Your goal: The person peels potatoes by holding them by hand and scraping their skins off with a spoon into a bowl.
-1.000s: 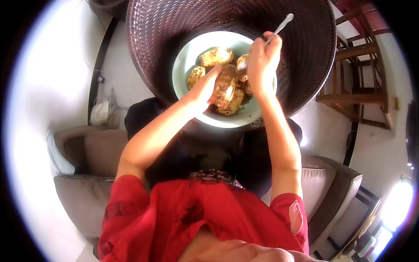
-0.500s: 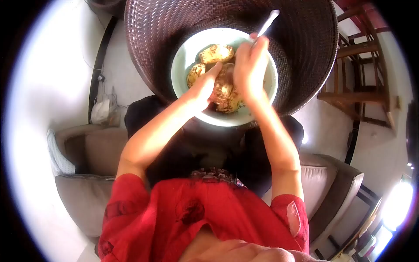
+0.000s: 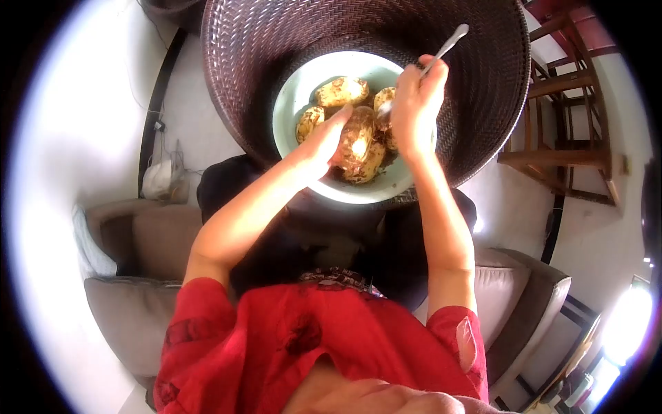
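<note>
My left hand (image 3: 324, 146) is closed around a tuber (image 3: 358, 127), brown and potato-like, with a pale scraped patch. My right hand (image 3: 416, 114) grips a metal utensil, probably a spoon (image 3: 452, 43), its handle sticking up past the fingers. Its other end is blurred beside the held tuber. Both hands are over a pale green bowl (image 3: 286, 93). Inside lie several mostly peeled yellowish tubers, among them one at the back (image 3: 342, 91) and one at the left (image 3: 310, 123). Dark scraps cling to them and to the bowl's bottom.
The bowl sits in a large dark woven basket-like holder (image 3: 241, 55) in front of my knees. A grey-brown sofa (image 3: 134, 310) is under and beside me. Wooden chairs (image 3: 562, 159) stand at the right. Cables and a white bag (image 3: 157, 181) are on the left floor.
My right hand has moved right, away from the held tuber, carrying the spoon with it. More of that tuber and another peeled one now show. My left hand stays nearly in place.
</note>
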`<action>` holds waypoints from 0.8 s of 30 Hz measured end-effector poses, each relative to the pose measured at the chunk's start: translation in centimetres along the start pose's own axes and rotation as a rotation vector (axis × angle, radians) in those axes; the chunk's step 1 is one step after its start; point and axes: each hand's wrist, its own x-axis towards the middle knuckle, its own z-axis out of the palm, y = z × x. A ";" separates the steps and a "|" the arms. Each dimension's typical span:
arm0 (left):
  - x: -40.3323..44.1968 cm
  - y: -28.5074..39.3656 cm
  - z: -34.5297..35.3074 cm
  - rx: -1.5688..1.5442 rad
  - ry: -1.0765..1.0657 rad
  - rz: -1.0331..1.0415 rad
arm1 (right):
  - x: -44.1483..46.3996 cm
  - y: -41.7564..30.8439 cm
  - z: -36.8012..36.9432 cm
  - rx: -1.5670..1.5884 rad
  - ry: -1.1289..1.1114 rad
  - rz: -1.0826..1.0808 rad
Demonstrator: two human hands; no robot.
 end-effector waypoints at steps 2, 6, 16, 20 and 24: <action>-0.2 0.0 0.2 -0.005 -0.013 0.018 | -2.2 0.1 1.0 -0.205 -0.059 -0.384; 1.7 -2.1 -2.1 0.207 -0.170 0.135 | 1.8 3.1 0.1 -0.341 0.125 -0.254; -0.4 -0.9 0.0 0.381 -0.174 0.289 | 0.1 0.3 1.0 -0.274 -0.007 -0.103; -0.4 -0.4 0.1 0.285 -0.062 0.208 | 0.8 1.7 0.0 -0.190 -0.011 -0.150; -0.3 0.6 0.6 -0.023 -0.029 0.011 | -2.4 -0.7 0.4 -0.044 -0.120 -0.058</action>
